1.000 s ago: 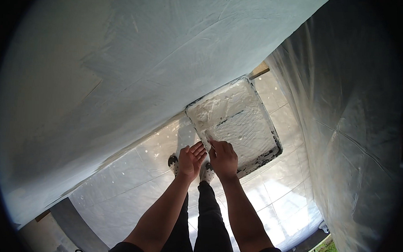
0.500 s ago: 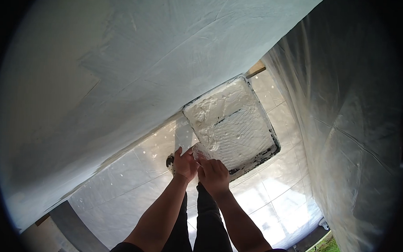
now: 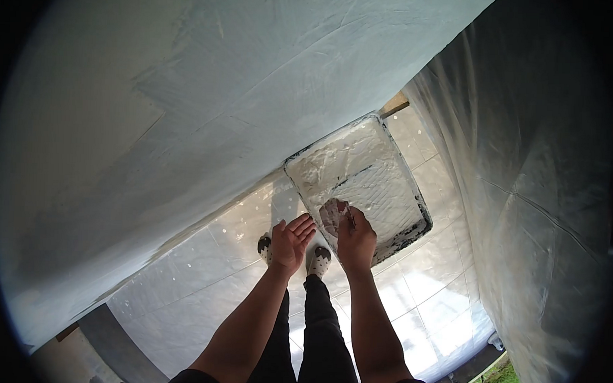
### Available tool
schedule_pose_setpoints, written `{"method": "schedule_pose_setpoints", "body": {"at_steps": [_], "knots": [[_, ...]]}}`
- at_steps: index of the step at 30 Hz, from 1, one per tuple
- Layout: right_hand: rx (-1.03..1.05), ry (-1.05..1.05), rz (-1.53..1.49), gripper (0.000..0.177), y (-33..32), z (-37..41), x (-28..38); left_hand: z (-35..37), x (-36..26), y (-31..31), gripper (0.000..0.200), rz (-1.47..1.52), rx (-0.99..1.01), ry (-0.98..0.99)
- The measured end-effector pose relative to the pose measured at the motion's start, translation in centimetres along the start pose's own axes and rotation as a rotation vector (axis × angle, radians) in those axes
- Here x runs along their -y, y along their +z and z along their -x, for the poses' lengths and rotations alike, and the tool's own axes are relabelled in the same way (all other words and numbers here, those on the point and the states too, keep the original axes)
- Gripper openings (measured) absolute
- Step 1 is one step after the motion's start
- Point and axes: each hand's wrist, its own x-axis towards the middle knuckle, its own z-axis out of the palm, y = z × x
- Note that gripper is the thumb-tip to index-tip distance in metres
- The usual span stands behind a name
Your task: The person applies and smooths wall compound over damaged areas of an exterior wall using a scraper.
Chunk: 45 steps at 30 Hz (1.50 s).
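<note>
My right hand [image 3: 357,239] is closed around a thin, see-through piece that looks like plastic [image 3: 331,215], smeared with something pale. I hold it above the near left part of a paint tray [image 3: 423,221] coated in thick off-white paint [image 3: 367,183]. The tray's ribbed slope shows through the paint, and its dark rim is partly bare. Just left of the tray, my left hand [image 3: 292,244] lies open in the air with the palm up and nothing in it. The two hands are apart.
A pale wall [image 3: 257,68] with uneven patches of coating fills the upper left. Plastic sheeting [image 3: 515,219] hangs on the right. More sheeting covers the tiled floor [image 3: 209,269], with white specks. My spotted shoes [image 3: 319,261] are beside the tray; grass [image 3: 499,382] shows lower right.
My right hand has moved right and up over the tray with the see-through piece. My left hand has come away from it and opened flat. My shoes now show more.
</note>
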Motion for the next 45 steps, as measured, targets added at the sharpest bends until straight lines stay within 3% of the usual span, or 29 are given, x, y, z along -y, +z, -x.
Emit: {"method": "schedule_pose_setpoints", "body": {"at_steps": [13,35,37,39,41,45], "knots": [[0.198,0.127,-0.006,0.029,0.8,-3.4,1.8,0.3,0.0,0.3,0.078,0.028,0.005,-0.011],[0.245,0.258,-0.084,0.026,3.9,-9.3,-0.4,0.4,-0.9,0.9,0.072,-0.072,-0.024,-0.034],[0.343,0.494,-0.393,0.021,3.3,-9.9,-1.6,0.4,-1.0,0.7,0.071,-0.086,-0.033,-0.030],[0.331,0.541,-0.560,0.019,2.2,-9.4,-2.4,0.9,-1.3,0.7,0.071,-0.101,-0.035,-0.027],[0.361,0.755,-0.959,0.022,0.0,-8.4,-1.5,2.2,-1.8,0.3,0.070,-0.112,-0.063,0.010],[0.340,0.795,-1.194,0.024,-5.0,-5.2,2.4,6.9,-3.4,1.1,0.069,-0.166,-0.057,0.055]]}}
